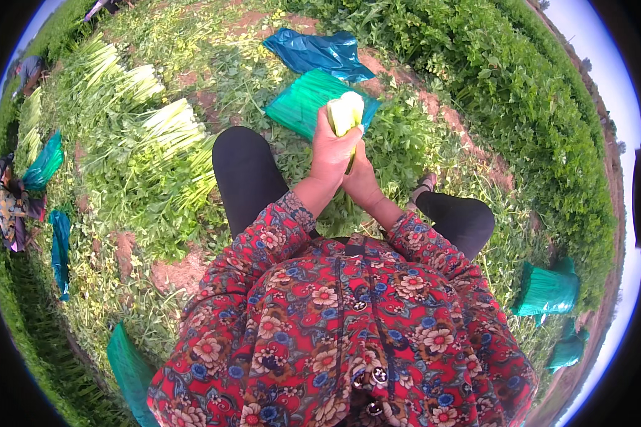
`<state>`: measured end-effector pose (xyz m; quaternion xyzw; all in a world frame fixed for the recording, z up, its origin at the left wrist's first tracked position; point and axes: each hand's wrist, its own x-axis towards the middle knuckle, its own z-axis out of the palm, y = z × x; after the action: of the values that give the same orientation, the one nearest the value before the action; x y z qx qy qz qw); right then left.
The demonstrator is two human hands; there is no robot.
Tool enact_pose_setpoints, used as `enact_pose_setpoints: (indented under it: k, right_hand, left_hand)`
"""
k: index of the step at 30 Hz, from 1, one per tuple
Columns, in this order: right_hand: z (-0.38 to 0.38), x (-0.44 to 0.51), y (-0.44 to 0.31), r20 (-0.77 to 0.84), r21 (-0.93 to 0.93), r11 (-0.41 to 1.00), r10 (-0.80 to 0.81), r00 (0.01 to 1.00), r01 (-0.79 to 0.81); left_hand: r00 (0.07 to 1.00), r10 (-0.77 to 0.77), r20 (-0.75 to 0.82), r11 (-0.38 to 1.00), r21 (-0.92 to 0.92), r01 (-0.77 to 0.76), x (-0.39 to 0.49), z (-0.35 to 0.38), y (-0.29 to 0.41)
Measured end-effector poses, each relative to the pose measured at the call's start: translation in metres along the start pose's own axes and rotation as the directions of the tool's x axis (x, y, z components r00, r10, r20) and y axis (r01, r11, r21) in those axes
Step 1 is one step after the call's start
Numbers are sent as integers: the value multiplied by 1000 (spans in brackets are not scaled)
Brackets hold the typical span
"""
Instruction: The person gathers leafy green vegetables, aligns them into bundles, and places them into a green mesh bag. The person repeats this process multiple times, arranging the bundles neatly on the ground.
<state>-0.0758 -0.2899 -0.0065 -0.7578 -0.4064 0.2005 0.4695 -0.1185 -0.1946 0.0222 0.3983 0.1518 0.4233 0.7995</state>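
Note:
My left hand (328, 147) is closed around the upper part of a celery bunch (346, 112), whose pale cut base points away from me. Just behind it, my right hand (362, 179) grips the same bunch lower down, where the stalks are mostly hidden by my hands. Beyond them lies a green plastic bag (296, 104) packed with stalks, flat on the ground. Loose celery leaves (400, 128) spread to the right of that bag. A heap of cut celery (173, 125) rests on the ground left of my left knee (243, 171).
A blue plastic bag (320, 53) lies behind the filled one. More celery piles (139, 82) stretch to the far left, where a person (13, 208) crouches beside a green bag (44, 163). Standing celery plants (502, 80) line the right. Another filled bag (547, 288) sits at right.

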Motion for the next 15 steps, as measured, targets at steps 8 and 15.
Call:
enact_pose_setpoints:
  k: [8, 15]
  right_hand:
    - [-51, 18, 36, 330, 590, 761, 77, 941, -270]
    - [-67, 25, 33, 536, 695, 542, 49, 843, -473]
  left_hand:
    - [930, -78, 360, 979, 205, 3, 3, -8, 2]
    - [658, -444, 608, 879, 155, 450, 49, -37, 5]
